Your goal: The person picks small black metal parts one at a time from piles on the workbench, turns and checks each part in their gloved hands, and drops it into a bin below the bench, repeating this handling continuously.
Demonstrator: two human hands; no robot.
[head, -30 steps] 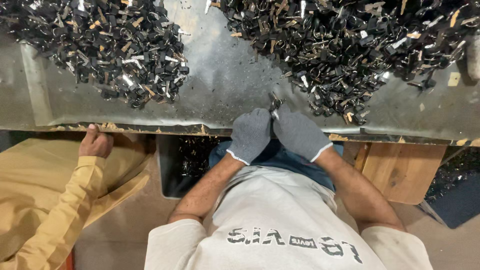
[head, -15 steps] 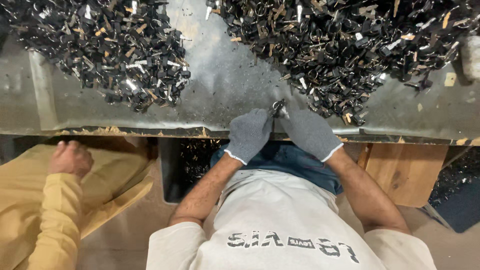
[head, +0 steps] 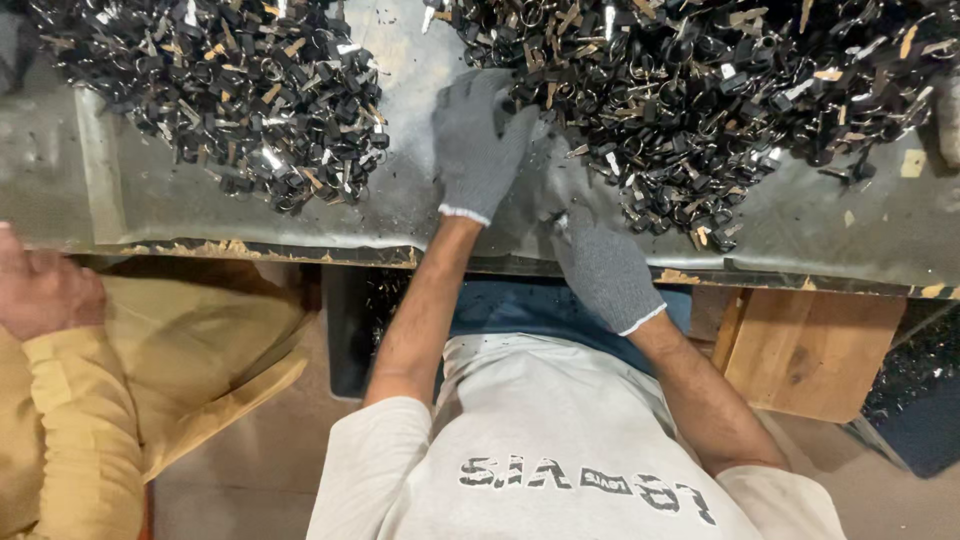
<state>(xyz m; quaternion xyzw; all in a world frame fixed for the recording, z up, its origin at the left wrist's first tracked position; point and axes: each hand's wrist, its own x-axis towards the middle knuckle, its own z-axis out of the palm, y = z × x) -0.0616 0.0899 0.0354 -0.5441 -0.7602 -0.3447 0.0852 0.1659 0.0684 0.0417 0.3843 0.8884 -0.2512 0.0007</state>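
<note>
A grey knit glove is worn on each hand. The left hand [head: 478, 145] is stretched out over the grey metal table [head: 250, 215], and its spread fingers are laid on the near edge of the big right pile of small black and silver metal parts [head: 700, 90]. Nothing is seen to be gripped by it; the hand is open. The right hand [head: 605, 265] is kept close to the table's front edge, and a small dark metal part [head: 556, 217] is pinched at its fingertips (what kind of part it is cannot be told). That part is held just above the table, near the low tip of the right pile. A second pile of the same parts [head: 230, 90] is heaped on the left side of the table, well apart from both hands. At the far left, another person's hand [head: 45, 290] and yellow sleeve [head: 85, 440] are seen below the table's edge.
</note>
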